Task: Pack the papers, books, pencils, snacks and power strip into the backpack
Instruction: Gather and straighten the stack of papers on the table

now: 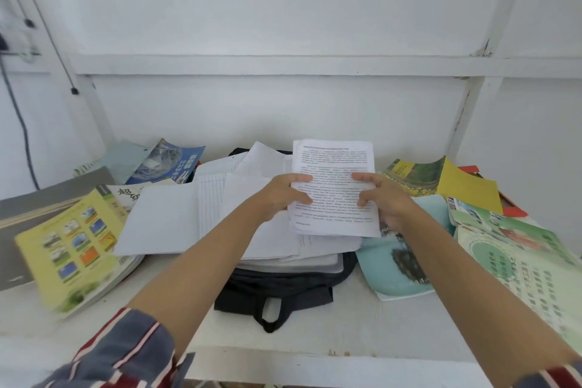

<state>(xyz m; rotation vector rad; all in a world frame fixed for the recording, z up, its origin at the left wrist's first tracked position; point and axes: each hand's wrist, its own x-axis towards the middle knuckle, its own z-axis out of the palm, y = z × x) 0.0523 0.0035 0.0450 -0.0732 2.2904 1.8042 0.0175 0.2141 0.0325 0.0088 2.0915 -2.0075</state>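
Your left hand (283, 195) and right hand (382, 198) grip a printed sheet stack (333, 189) by its sides, above loose papers (176, 217) covering the backpack (277, 287); books at nine and three o'clock.

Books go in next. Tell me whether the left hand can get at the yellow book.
Probably yes, once freed. The yellow book lies uncovered at the left, but the left hand is gripping the printed sheets.

A white-painted wall (283, 9) with a horizontal ledge (283, 64) rises behind the white table (362, 324); cables (19, 110) hang left.
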